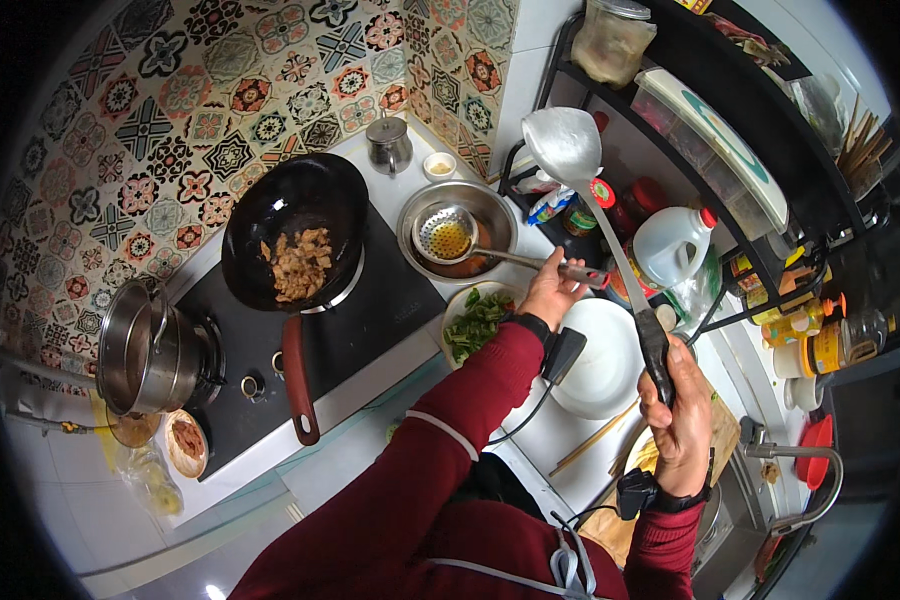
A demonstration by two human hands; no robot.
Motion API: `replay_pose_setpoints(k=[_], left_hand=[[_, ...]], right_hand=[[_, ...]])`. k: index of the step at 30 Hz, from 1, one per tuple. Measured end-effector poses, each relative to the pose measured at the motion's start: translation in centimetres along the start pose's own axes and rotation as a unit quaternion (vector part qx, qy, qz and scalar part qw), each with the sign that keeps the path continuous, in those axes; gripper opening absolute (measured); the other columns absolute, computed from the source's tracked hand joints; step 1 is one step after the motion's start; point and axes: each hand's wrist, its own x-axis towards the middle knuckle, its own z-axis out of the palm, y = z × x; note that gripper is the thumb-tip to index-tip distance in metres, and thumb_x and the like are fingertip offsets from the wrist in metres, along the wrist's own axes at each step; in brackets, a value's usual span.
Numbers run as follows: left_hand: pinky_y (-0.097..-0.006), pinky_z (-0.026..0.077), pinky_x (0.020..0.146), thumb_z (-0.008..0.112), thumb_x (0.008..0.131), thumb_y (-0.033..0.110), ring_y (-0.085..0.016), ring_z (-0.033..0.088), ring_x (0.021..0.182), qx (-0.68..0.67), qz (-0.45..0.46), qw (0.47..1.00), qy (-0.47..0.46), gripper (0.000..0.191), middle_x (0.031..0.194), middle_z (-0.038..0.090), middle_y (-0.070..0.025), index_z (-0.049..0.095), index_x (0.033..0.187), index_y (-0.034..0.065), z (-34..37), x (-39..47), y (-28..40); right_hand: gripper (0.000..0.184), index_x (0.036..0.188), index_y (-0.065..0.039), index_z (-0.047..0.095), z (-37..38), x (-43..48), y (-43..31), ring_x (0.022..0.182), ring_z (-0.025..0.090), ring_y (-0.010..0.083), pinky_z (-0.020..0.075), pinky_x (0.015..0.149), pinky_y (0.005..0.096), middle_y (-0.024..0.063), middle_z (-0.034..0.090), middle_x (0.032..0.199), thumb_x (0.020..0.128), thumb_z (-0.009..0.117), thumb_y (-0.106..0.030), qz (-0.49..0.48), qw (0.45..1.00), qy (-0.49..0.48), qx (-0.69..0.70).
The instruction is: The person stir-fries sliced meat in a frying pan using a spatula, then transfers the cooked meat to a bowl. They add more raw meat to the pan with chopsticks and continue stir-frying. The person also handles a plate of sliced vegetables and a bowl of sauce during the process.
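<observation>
My left hand point(551, 294) is at the handle of a perforated metal skimmer ladle point(444, 232), whose bowl rests over a steel basin point(508, 217) with reddish-brown liquid. Whether its fingers close round the handle is hard to tell. My right hand point(679, 409) grips the black handle of a metal wok spatula point(566, 142), blade raised up and away from me. On the stove at the left, a black wok point(247, 202) with a red-brown handle holds browned meat pieces point(300, 262). A plate of chopped green vegetables point(480, 324) sits beside my left forearm.
A steel pot point(169, 360) stands on the left burner, beside a bowl of reddish food point(187, 444). A white plate point(600, 360) and chopsticks point(592, 439) lie between my arms. Bottles, jars and a black rack point(667, 142) line the right; a faucet point(832, 480) rises beyond.
</observation>
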Motion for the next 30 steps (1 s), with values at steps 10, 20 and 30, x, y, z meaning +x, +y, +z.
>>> replay_pose_setpoints(k=[10,20,30], left_hand=[[-0.0219,0.040,0.054,0.055,0.096,0.020,-0.009,0.044,0.058,-0.193,-0.266,0.927,-0.182,0.028,0.068,0.042,0.0025,0.040,0.075,0.0100,-4.3,-15.4,5.4],[-0.0228,0.039,0.043,0.049,0.098,0.036,-0.010,0.043,0.049,-0.231,-0.263,0.859,-0.373,0.040,0.070,0.046,-0.0031,0.051,0.100,-0.0041,-4.5,-18.5,6.0],[-0.0239,0.038,0.038,0.048,0.099,0.031,-0.012,0.044,0.045,-0.230,-0.303,0.821,-0.425,0.033,0.068,0.049,-0.0064,0.049,0.095,-0.0014,-2.9,-23.1,8.3]], right_hand=[[0.037,0.124,-0.001,0.048,-1.1,1.2,0.8,0.039,0.030,0.0040,0.0214,0.035,0.0153,0.0076,0.050,0.061,0.100,0.045,-0.029,-0.014,0.999,-0.050,0.007],[0.036,0.126,-0.004,0.048,-0.3,2.0,1.9,0.037,0.029,0.0029,0.0209,0.035,0.0155,0.0057,0.051,0.060,0.100,0.044,-0.029,-0.065,0.995,-0.074,0.004],[0.040,0.128,-0.002,0.046,4.4,-1.5,3.5,0.038,0.029,0.0038,0.0221,0.036,0.0150,0.0044,0.050,0.060,0.098,0.048,-0.030,-0.119,0.992,0.027,-0.021]])
